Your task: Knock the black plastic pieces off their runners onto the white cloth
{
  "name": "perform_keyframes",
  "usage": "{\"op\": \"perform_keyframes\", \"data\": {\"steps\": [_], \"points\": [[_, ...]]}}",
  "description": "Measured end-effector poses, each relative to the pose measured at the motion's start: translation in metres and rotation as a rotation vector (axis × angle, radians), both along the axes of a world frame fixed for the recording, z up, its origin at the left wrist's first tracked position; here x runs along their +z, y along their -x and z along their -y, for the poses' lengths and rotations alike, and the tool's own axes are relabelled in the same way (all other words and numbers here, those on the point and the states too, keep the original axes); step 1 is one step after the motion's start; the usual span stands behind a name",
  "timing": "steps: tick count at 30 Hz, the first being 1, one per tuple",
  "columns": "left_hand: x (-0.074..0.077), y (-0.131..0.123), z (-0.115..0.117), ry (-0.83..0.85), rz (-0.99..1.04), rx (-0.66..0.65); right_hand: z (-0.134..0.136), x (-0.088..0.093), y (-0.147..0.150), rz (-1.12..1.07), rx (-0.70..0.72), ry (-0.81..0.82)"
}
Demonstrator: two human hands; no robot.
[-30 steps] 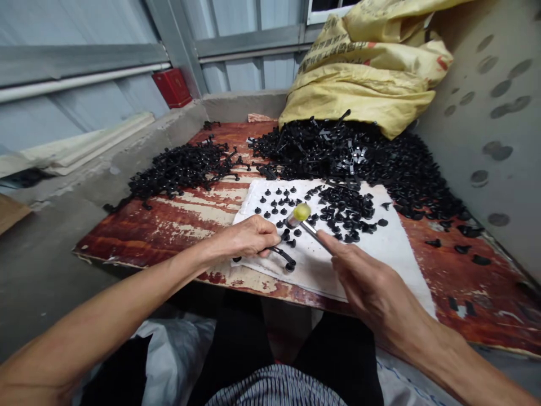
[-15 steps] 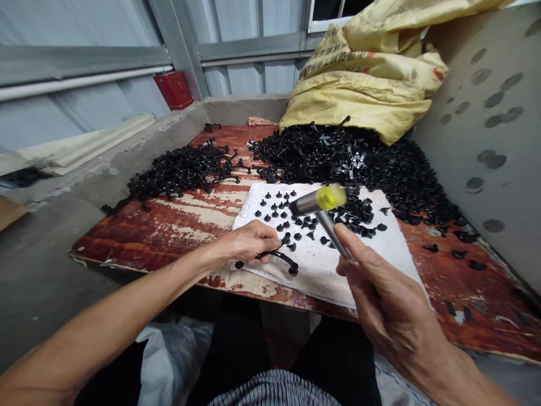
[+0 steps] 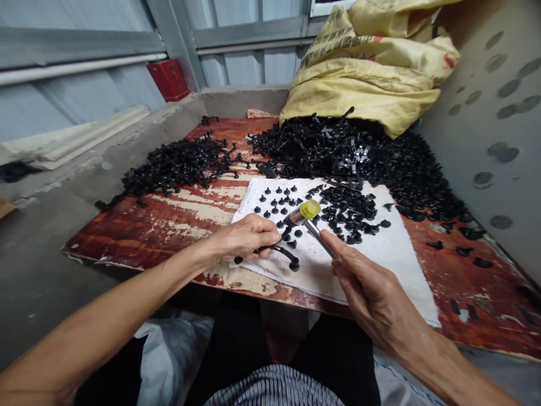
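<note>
My left hand point(image 3: 249, 238) is closed in a pinch around a slim curved black arm piece point(image 3: 282, 251) with a round knob at its end. Another black end pokes up beside the fingertips, and whether it belongs to the same piece I cannot tell. In my right hand point(image 3: 372, 276) is a mallet point(image 3: 320, 237), gripped by its metal handle. Its yellow face points up and to the right, and its dark face is close above the black end by my left fingers. Contact there is unclear. Small black studs point(image 3: 274, 210) stand in loose rows on a white cloth point(image 3: 380, 276) under both hands.
A loose heap of black studs point(image 3: 350, 211) lies on the cloth. Black arm pieces point(image 3: 177, 163) are piled at the left of the worn red table point(image 3: 127, 231). More black parts point(image 3: 313, 146) spill from a yellow sack point(image 3: 359, 84) at the back. A pale panel point(image 3: 477, 141) borders the right.
The mallet has come down and to the left, its head now close to the black end by my left fingers. My left hand keeps its grip almost in place. The view has shifted slightly.
</note>
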State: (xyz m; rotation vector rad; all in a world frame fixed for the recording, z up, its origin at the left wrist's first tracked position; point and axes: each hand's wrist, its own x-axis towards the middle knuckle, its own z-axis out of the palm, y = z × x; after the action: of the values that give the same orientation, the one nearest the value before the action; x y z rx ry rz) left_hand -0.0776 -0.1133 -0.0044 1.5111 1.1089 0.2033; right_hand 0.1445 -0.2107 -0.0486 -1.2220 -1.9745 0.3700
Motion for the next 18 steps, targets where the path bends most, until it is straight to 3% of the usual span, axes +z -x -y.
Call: {"op": "perform_keyframes", "data": {"steps": [5,12,18], "points": [[0.004,0.001,0.002,-0.073,-0.017,-0.018,-0.001,-0.004,0.0,-0.013,-0.034,-0.014],[-0.012,0.005,0.004,-0.149,-0.061,-0.058,-0.002,-0.008,-0.002,-0.046,-0.059,0.03],[-0.015,0.005,0.006,-0.168,-0.087,-0.046,-0.004,-0.008,-0.003,-0.062,-0.052,0.021]]}}
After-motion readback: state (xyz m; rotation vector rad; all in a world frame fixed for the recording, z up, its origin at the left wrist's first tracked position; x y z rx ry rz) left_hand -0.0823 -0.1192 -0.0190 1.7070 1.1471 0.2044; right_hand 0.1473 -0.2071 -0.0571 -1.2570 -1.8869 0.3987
